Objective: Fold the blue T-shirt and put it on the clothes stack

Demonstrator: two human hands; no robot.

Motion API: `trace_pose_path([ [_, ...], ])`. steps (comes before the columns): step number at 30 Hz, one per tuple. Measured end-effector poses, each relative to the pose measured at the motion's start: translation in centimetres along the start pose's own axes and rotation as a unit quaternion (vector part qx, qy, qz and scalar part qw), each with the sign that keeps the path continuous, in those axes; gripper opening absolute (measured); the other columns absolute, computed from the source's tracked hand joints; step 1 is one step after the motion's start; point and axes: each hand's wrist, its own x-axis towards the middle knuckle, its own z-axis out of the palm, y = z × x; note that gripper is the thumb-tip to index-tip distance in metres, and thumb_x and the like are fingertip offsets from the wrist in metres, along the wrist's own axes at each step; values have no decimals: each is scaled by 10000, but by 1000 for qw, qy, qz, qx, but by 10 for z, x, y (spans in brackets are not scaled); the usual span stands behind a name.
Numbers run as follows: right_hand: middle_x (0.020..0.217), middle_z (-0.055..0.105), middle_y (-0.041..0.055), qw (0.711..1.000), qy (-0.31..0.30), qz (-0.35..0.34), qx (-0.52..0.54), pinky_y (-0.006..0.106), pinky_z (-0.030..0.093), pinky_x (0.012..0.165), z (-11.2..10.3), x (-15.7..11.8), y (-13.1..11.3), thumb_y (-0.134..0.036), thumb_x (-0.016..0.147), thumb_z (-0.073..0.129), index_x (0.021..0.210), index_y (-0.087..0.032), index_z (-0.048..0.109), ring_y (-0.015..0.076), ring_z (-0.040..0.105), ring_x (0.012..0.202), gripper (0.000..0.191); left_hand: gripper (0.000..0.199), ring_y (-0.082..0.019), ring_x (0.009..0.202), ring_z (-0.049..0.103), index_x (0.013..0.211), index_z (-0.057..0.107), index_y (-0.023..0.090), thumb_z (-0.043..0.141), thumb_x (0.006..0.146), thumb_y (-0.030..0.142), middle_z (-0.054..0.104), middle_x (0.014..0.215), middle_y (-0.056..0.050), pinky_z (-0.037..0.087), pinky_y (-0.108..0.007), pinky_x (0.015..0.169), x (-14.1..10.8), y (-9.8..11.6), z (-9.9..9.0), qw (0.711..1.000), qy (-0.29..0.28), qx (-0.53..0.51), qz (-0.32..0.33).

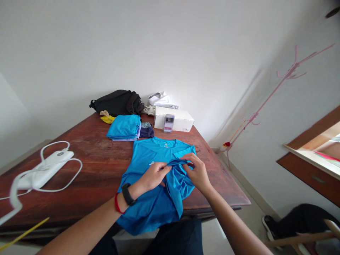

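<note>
A blue T-shirt [145, 186] lies across the front of the wooden table, its collar toward the wall and its lower edge hanging over the near side. My left hand [155, 174] pinches a raised fold of the fabric near the middle of the shirt. A short way to the right, my right hand [196, 169] grips the same fold between thumb and fingers. Below this fold the cloth is bunched and wrinkled. A black band and a red string circle my left wrist. Beyond the collar, to the left, sits a stack of folded blue clothes [124, 126].
On the wooden table [87, 159], a white power strip [45, 170] with cables lies at left. Toward the wall are a black backpack [117, 102], a white box [183, 122], dark cloth [146, 131] and yellow cloth [107, 119]. A pink coat rack [268, 97] leans at right.
</note>
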Motion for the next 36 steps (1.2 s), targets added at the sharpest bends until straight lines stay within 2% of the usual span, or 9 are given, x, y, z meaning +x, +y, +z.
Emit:
trace_pose_path([
  [6,1030,722,60,999,-19,-16,28,404,529,910,-27,20,-25,-180,844,616,967,-233,682,243,659,1000,150,399,-181,587,601,746,540,190,600,865,566,538,623,13,501,-282,509,1,18,17,998,2,-56,10],
  [10,898,721,55,996,-38,33,71,368,548,783,-40,34,-35,-310,869,671,944,-217,695,225,657,843,122,322,-138,555,548,804,556,196,672,834,494,536,613,41,426,-244,505,2,29,22,990,-2,-138,-31],
  [14,873,723,55,987,-51,74,134,317,536,675,-50,42,-37,-468,841,742,945,-204,706,213,650,787,286,337,-180,757,631,987,666,174,742,796,441,688,814,-2,505,-279,685,-11,37,18,980,-61,-184,-50],
  [20,742,644,0,970,-53,134,195,229,422,539,-62,39,-35,-512,835,767,864,-203,656,137,539,629,330,364,-216,903,661,1053,747,202,738,819,481,756,1016,-19,522,-283,770,-43,46,3,985,-139,-72,-73],
  [26,667,543,-37,947,-46,171,266,198,346,495,-71,36,-43,-508,834,775,845,-208,594,100,447,550,351,423,-269,1033,658,1124,746,230,740,805,508,745,1159,-27,513,-326,885,-70,50,-16,985,-149,62,-61],
  [29,622,475,-54,947,-14,160,279,200,351,484,-80,36,-52,-504,829,776,843,-220,573,97,413,521,350,518,-293,1056,649,1189,713,222,757,780,538,730,1189,-53,503,-342,895,-85,47,-23,974,-123,165,-92],
  [33,585,400,-66,961,73,118,240,216,344,446,-103,31,-62,-522,835,751,894,-257,568,109,381,479,327,371,-266,927,666,1058,748,220,684,838,513,752,1039,-37,514,-307,791,-109,38,-22,960,-186,185,-97],
  [34,588,409,-60,966,86,108,220,225,344,439,-110,29,-64,-525,847,735,907,-267,571,116,389,475,311,373,-271,953,669,1086,748,235,679,840,507,753,1074,-35,517,-316,823,-117,35,-21,961,-185,181,-99],
  [36,601,446,-42,975,100,92,175,243,336,426,-125,21,-68,-520,864,714,933,-274,599,125,404,469,280,478,-305,1096,653,1221,718,283,707,810,526,720,1245,-36,497,-365,959,-133,27,-23,964,-140,189,-121],
])
